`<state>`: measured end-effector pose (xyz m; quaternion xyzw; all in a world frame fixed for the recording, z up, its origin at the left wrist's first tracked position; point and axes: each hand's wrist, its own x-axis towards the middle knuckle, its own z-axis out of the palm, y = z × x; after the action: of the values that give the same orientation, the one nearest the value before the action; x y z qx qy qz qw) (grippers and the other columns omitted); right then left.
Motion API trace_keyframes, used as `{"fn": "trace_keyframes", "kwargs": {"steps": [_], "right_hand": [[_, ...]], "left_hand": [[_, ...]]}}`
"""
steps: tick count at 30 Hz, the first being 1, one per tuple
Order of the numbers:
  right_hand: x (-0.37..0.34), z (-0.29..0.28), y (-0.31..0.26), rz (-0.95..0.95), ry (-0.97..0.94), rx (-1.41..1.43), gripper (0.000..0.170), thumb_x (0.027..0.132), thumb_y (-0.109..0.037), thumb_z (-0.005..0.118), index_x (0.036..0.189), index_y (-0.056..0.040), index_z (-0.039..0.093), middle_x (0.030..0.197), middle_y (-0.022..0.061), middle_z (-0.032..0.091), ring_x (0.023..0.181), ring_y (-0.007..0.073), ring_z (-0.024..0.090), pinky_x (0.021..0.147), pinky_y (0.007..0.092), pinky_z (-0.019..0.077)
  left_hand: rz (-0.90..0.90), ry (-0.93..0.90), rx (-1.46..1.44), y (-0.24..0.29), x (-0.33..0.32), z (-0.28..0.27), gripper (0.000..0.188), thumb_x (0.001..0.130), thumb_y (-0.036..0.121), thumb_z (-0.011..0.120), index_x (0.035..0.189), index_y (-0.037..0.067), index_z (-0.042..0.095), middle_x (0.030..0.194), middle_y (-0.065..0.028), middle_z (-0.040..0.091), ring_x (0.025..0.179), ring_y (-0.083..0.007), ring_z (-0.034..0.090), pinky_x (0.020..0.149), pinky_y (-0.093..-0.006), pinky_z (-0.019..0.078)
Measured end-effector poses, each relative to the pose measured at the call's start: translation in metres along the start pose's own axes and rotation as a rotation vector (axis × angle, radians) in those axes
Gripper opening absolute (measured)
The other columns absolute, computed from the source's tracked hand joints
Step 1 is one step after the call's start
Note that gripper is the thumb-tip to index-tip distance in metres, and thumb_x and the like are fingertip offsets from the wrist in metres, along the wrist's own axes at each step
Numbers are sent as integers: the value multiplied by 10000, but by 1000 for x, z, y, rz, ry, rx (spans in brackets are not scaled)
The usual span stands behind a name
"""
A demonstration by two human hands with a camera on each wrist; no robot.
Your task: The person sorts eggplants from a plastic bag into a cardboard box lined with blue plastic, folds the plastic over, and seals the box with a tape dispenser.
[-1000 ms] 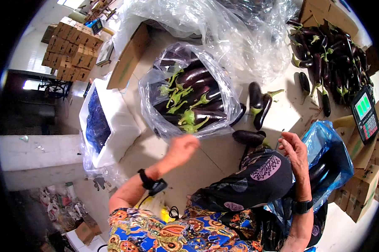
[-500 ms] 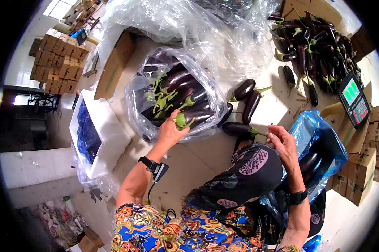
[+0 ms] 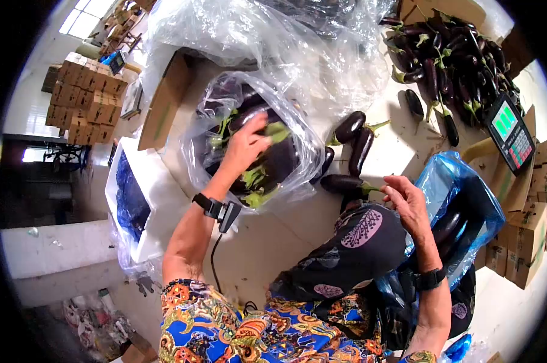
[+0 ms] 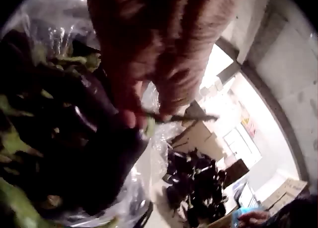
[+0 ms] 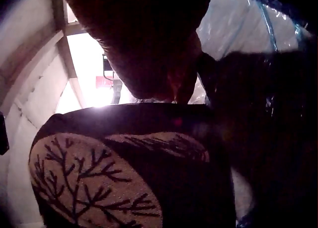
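My left hand (image 3: 244, 145) is over a clear plastic bag (image 3: 194, 136) full of eggplants. Thumb and fingers pinch the stem of a dark eggplant (image 4: 117, 161), whose green calyx (image 3: 277, 132) shows beside the fingertips in the head view. Much of its body is in shadow. The right hand (image 3: 408, 204) hangs loosely curled by the knee, its fingertips right at the stem end of an eggplant (image 3: 341, 184) on the floor. In the right wrist view that hand (image 5: 149, 49) is a dark shape above the patterned trouser leg (image 5: 94, 183).
Two loose eggplants (image 3: 362, 150) lie right of the clear bag. A large eggplant pile (image 3: 461, 66) is at the far right. A blue bag (image 3: 479, 212) with eggplants stands beside the right arm, near a scale display (image 3: 508, 130). A white foam box (image 3: 158, 206) stands left.
My left hand has come from the bag's near edge to over its middle, now pinching an eggplant's stem. The right hand stays by the knee. The head view has shifted slightly.
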<state>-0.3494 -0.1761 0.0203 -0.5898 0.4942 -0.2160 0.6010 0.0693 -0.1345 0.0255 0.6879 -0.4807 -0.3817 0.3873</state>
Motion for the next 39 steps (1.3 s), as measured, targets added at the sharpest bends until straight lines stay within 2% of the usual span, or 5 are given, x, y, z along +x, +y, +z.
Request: {"fn": "trace_keyframes", "kwargs": {"steps": [12, 17, 21, 29, 39], "right_hand": [[2, -7, 5, 27, -47, 156, 328, 991, -174, 580, 1268, 1, 590, 1047, 86, 699, 840, 116, 652, 655, 236, 513], [4, -9, 8, 24, -50, 166, 323, 995, -171, 574, 1265, 5, 588, 1044, 84, 699, 830, 111, 647, 656, 234, 509], [4, -8, 7, -1, -38, 137, 317, 995, -168, 572, 1259, 6, 595, 1038, 89, 700, 825, 111, 645, 654, 236, 511], [0, -6, 2, 24, -16, 155, 311, 989, -157, 583, 1254, 4, 600, 1038, 100, 708, 832, 114, 652, 645, 239, 508], [1, -3, 4, 0, -26, 101, 308, 987, -158, 588, 1250, 2, 604, 1023, 85, 715, 802, 110, 662, 638, 232, 497]], "left_hand": [[82, -339, 850, -82, -100, 9, 305, 890, 284, 684, 1100, 64, 662, 1049, -151, 681, 969, -345, 644, 838, -432, 506], [-272, 213, 163, 6, -73, -54, 283, 1008, 269, 537, 1058, 10, 640, 1047, -103, 709, 897, -136, 618, 824, -302, 506], [125, 89, -614, 53, -55, -55, 303, 1056, 264, 407, 1056, 16, 581, 1181, -231, 647, 1094, -276, 605, 1013, -392, 442], [-59, 21, -1220, 4, -31, 13, 330, 1041, 322, 446, 1023, 30, 598, 1147, -228, 655, 1117, -347, 617, 1040, -499, 449], [-284, -155, -233, -73, -65, 148, 223, 958, 231, 608, 1058, 44, 678, 974, -60, 683, 928, -158, 634, 857, -320, 493]]}}
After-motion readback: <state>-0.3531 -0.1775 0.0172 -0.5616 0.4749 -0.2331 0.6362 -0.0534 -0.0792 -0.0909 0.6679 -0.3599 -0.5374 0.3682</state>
